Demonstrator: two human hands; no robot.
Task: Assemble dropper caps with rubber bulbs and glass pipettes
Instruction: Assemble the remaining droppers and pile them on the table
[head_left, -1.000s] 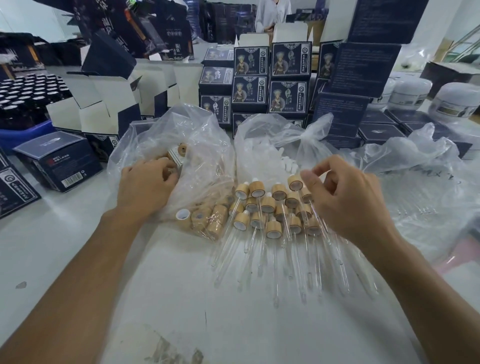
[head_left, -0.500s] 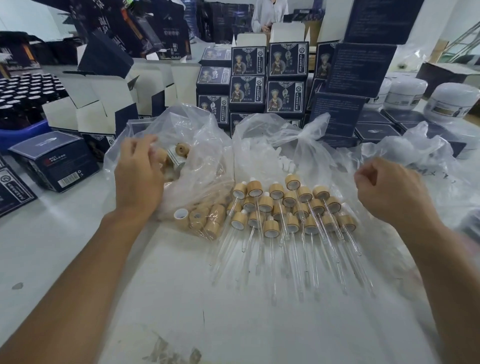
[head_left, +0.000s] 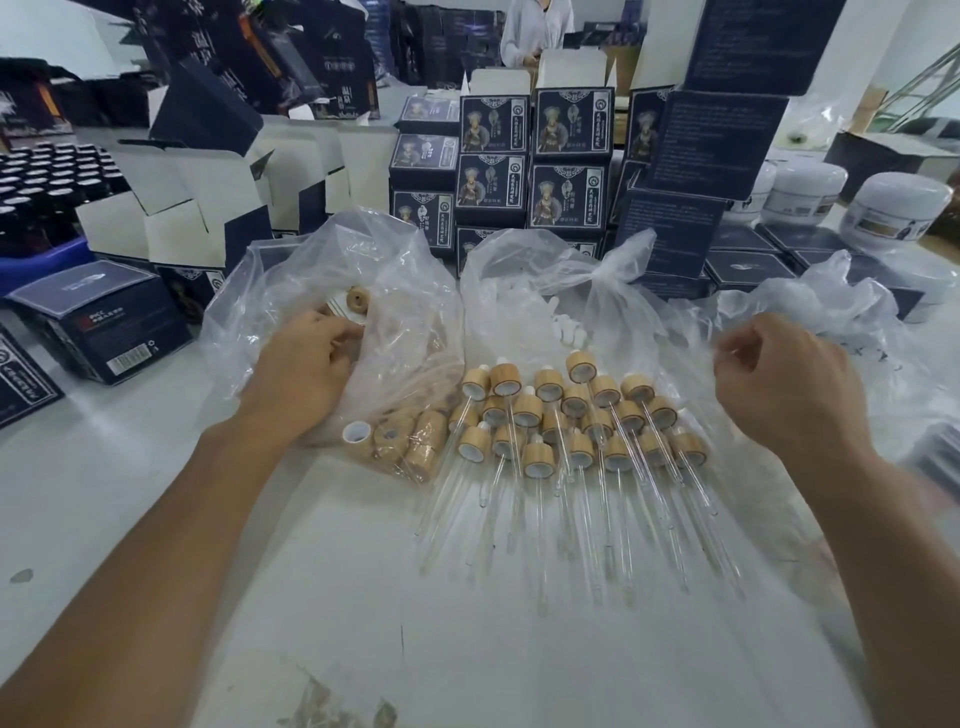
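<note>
Several assembled droppers, bamboo caps with glass pipettes, lie in a pile at the table's middle. Loose bamboo caps fill a clear bag to their left. My left hand reaches into that bag's mouth with its fingers curled; what they hold is hidden. White rubber bulbs sit in a second clear bag behind the pile. My right hand hovers right of the pile as a loose fist, its fingertips at the film of a third clear bag, with nothing seen in it.
Stacked navy printed boxes stand behind the bags, and open white-lined cartons at back left. A navy box lies at the left. White jars stand at back right, dark bottles far left. A person stands at the back.
My right hand left the dropper pile and moved right, closing into a fist. My left hand lifted with its fingers spread, then dipped into the cap bag and curled.
</note>
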